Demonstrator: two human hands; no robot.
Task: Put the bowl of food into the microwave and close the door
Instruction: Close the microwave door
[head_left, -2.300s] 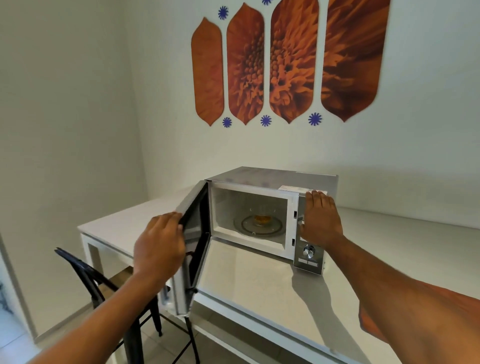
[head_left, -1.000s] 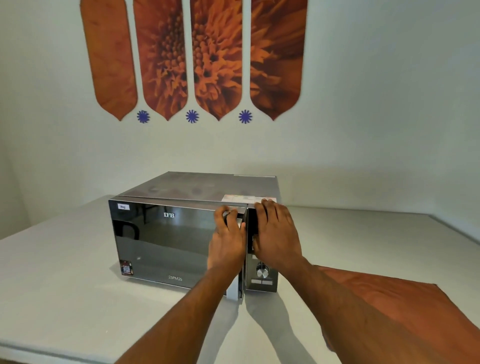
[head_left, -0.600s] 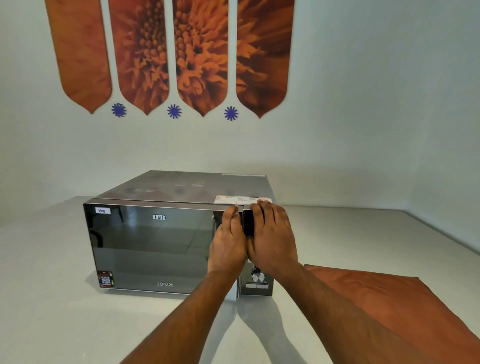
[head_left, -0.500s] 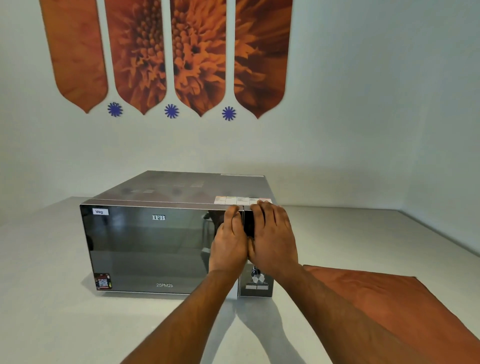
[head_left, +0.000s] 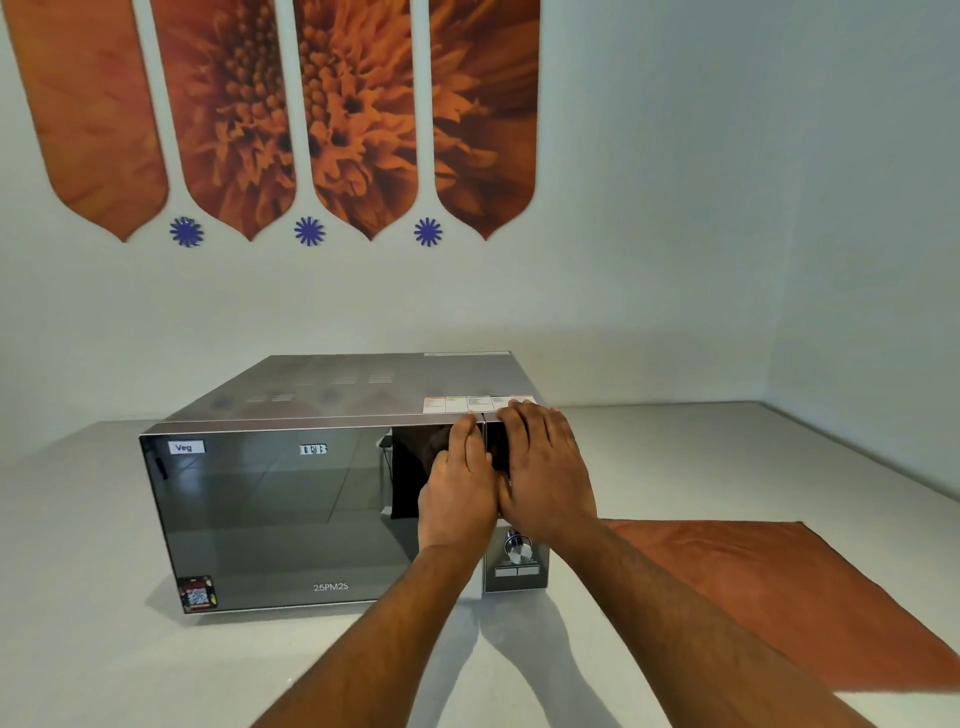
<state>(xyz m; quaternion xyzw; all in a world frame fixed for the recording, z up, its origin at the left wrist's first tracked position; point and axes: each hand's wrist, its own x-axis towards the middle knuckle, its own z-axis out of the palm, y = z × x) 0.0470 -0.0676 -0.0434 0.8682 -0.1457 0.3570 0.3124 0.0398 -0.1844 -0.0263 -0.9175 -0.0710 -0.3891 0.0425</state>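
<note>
The microwave (head_left: 332, 483) stands on the white table (head_left: 93, 649) with its dark mirrored door (head_left: 280, 519) shut flush against the body, so the bowl of food cannot be seen behind the reflective glass. The left hand (head_left: 457, 493) lies flat and open against the right edge of the door, fingers together and pointing up toward the microwave's top edge, gripping nothing. The right hand (head_left: 545, 478) is pressed open-palmed just beside it, over the upper part of the control panel (head_left: 517, 571), the two hands touching along their inner sides. Below the right hand, the panel's silver knob (head_left: 517, 548) shows. To the right of the microwave an orange cloth (head_left: 769, 597) lies flat on the table. On the wall above the microwave hang orange flower panels (head_left: 291, 104).
</note>
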